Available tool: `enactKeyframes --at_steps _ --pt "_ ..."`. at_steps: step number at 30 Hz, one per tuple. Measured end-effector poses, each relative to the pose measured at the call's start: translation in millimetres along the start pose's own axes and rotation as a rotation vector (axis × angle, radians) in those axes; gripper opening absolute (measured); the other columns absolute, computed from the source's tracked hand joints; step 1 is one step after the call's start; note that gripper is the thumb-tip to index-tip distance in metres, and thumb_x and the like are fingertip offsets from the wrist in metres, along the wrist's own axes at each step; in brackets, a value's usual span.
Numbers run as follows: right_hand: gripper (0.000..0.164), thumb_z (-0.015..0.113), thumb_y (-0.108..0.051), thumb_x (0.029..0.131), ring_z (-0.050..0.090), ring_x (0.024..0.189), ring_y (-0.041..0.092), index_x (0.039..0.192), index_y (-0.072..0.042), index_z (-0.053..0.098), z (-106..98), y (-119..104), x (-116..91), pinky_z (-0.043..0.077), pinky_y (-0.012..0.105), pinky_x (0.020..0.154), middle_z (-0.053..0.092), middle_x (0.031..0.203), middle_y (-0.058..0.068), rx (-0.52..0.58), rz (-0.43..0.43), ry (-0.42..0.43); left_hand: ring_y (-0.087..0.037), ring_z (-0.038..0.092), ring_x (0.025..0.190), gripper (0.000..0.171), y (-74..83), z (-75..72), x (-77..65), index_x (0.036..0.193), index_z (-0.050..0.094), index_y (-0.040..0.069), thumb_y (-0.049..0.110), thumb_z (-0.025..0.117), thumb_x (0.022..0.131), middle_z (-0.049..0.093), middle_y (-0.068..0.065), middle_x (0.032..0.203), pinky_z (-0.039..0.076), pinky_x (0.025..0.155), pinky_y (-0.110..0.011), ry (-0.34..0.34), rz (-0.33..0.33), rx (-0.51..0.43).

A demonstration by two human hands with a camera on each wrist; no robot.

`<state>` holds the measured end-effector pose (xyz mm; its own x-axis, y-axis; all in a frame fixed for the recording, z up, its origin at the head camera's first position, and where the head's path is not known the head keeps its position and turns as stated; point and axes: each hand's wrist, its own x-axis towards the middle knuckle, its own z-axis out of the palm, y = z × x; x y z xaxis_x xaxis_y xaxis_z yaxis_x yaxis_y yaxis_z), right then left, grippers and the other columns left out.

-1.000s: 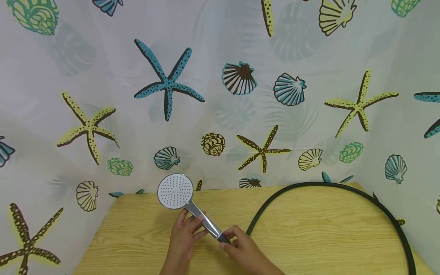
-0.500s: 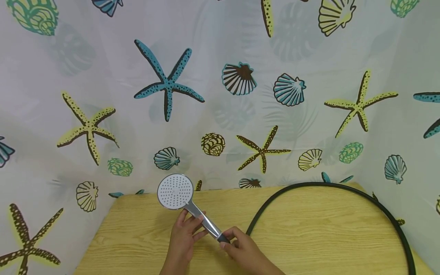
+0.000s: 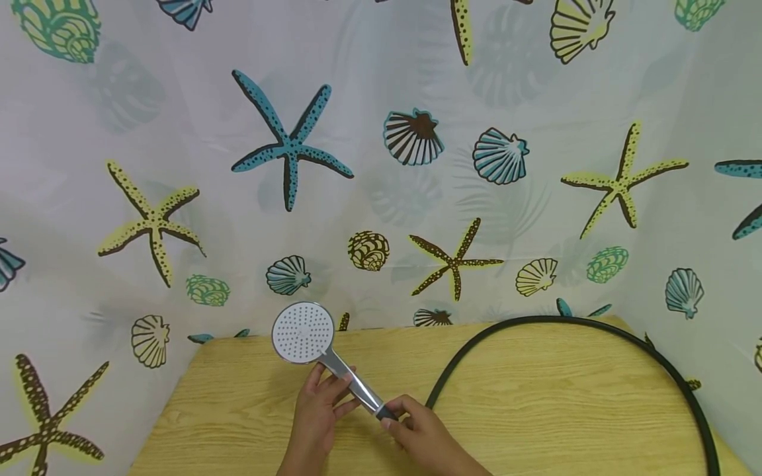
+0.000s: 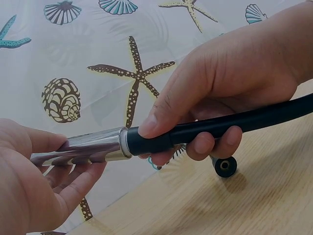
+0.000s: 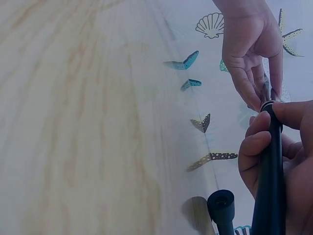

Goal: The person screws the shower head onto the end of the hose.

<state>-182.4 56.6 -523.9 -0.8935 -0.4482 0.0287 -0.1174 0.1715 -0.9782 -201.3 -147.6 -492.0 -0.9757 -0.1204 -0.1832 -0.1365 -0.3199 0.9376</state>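
A handheld shower head (image 3: pixel 302 332) with a white dotted face and chrome handle (image 3: pixel 342 370) is held over the table, face up. My left hand (image 3: pixel 315 410) holds the handle, thumb on one side and fingers beneath. At its lower end, my right hand (image 3: pixel 423 426) pinches the black end fitting (image 4: pixel 149 140) of a black hose (image 3: pixel 544 319) between thumb and fingers. The fitting sits right at the chrome rim, with a thin pale ring showing between them in the left wrist view. Below my right hand is the hose's other end (image 4: pixel 225 167), with a round opening.
The hose arcs across the right side of the wooden table (image 3: pixel 238 396) and leaves at the lower right. Behind and at both sides hangs a white curtain (image 3: pixel 369 192) printed with shells and starfish, meeting the table's back edge.
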Motion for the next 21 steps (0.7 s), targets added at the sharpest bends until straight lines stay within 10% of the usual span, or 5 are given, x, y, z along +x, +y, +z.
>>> enactKeyframes --at_steps 21 --pt "0.026 0.055 -0.028 0.105 0.056 0.068 0.006 0.122 -0.01 0.064 -0.6 0.9 0.1 0.048 0.016 0.057 0.065 0.104 0.01 -0.006 -0.014 -0.022 -0.013 0.072 0.098 0.066 0.2 -1.4 0.7 0.153 0.038 0.012 0.011 0.069 0.095 0.071 -0.009 0.123 0.064 0.086 -0.04 0.007 0.0 0.002"
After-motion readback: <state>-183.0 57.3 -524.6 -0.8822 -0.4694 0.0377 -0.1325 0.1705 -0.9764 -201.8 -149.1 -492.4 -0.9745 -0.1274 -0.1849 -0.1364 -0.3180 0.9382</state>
